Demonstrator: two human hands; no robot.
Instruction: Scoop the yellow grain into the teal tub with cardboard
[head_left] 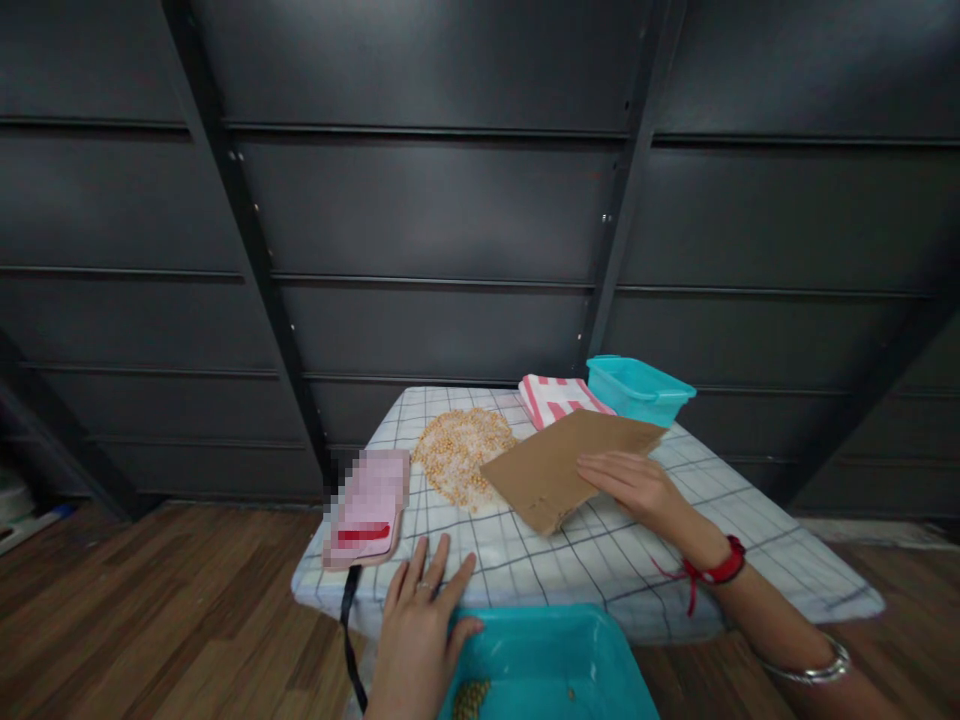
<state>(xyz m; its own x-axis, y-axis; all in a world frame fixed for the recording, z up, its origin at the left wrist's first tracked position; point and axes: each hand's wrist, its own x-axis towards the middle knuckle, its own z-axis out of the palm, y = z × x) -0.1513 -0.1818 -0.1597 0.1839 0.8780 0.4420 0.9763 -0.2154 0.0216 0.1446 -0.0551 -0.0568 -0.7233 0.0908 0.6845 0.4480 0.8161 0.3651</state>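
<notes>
Left hand (424, 625): I see it palm down with the fingers straight and spread. The fingertips are on the checked tablecloth (750, 520) near its front edge, and the thumb sits against the far-left rim of the near teal tub (555, 650). It grips nothing.
Right hand (634, 483): fingers are extended and close together, lying flat on top of the cardboard sheet (547, 465). No finger curls round an edge. I can't make out the thumb clearly.
Cardboard sheet: lies flat on the cloth mid-table. Its left edge meets the grain pile (461, 450) and its far corner points toward the small teal container (637, 388).
Grain pile: yellow kernels mixed with paler bits, loose on the cloth just left of the cardboard. I can't tell what kind of grain it is.
Near teal tub: sits at the front table edge and is cut off by the bottom of the frame. A few yellow kernels (472, 698) show in its left corner.
Back of table: a red-and-white striped cloth (555, 397) lies beside the small teal container, and the cardboard covers the near edges of both.
Hidden or unclear: the pink flat object (367, 505) left of the pile is pixelated, so I can't identify it. A black strap (349, 630) hangs below it over the table edge.
Cut off: the left forearm is out of frame. The right forearm leaves at bottom right, wearing a red thread (716, 572) and a silver bangle (814, 668).
</notes>
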